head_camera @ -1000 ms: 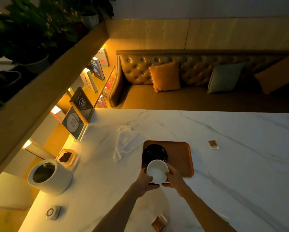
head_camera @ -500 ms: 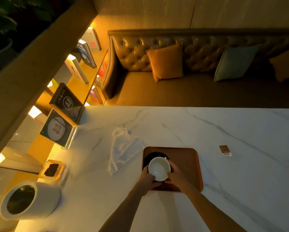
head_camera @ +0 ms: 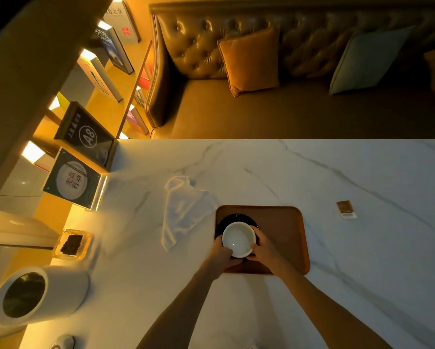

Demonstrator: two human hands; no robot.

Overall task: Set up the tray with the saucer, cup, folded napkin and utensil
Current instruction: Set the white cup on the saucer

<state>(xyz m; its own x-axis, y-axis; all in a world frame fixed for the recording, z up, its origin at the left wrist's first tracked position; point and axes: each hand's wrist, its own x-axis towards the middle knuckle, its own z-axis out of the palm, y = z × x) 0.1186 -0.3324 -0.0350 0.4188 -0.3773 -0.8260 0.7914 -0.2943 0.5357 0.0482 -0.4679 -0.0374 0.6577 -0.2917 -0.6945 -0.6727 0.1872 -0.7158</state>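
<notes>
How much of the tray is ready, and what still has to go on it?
Done: the black round saucer lies on the brown rectangular tray. In hand: the left hand and right hand hold the white round cup over the saucer; I cannot tell if it rests there. Left: the white cloth napkin lies unfolded on the marble table, left of the tray. No utensil is visible.

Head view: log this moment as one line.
phase: placing cup | white cup: over black saucer on brown tray | left hand, right hand: holding cup | napkin: unfolded, beside tray
</notes>
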